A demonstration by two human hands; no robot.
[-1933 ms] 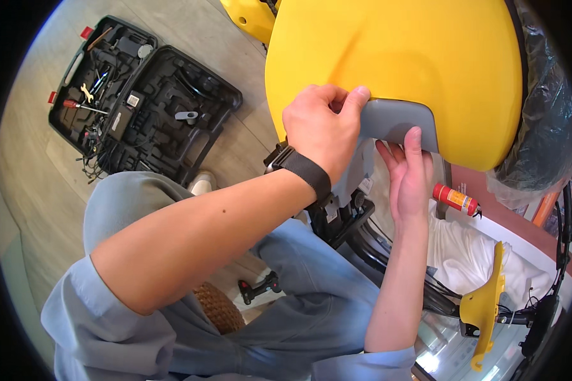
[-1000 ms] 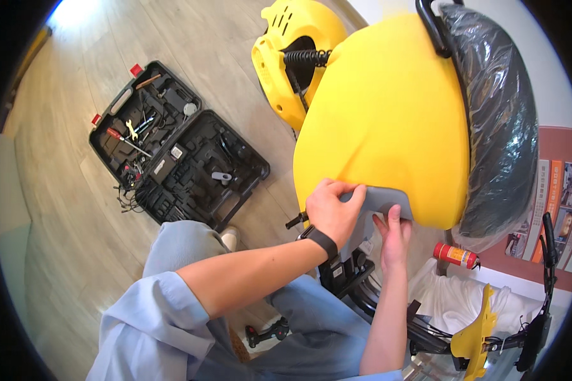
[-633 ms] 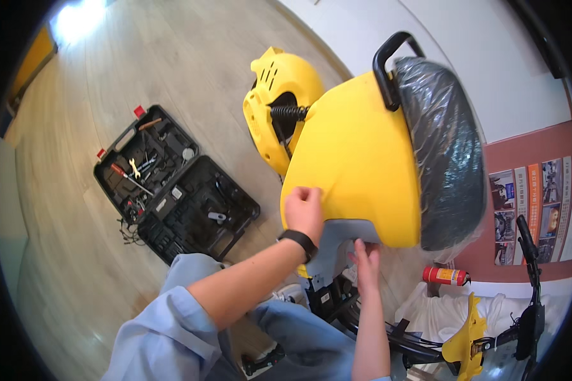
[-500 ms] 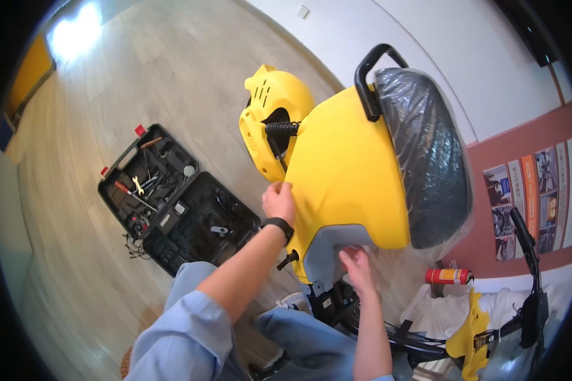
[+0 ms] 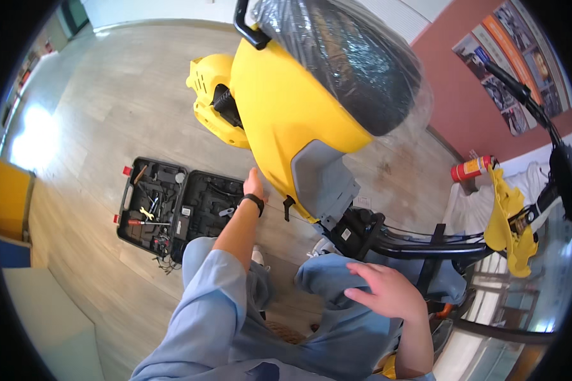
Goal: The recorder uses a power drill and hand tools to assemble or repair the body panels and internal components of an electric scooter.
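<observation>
A yellow scooter body panel with a grey lower section stands in front of me. Its seat is wrapped in clear plastic, with a black grab rail at the far end. My left hand, thumb stretched out, is beside the panel's lower left edge; whether it touches is unclear. Close to it, a small black peg sticks out of the panel. My right hand hovers above my right thigh, fingers apart and holding nothing. Left of the panel is a yellow rear fender.
On the floor at left lies an open black tool case with a red-handled screwdriver and wrenches. The black frame tube runs right to the handlebar and a yellow front cover. A red fire extinguisher lies by the wall.
My right hand has left the grey section and moved back over my thigh. The left hand has slid off the panel's edge. The whole view has turned, shifting the scooter up.
</observation>
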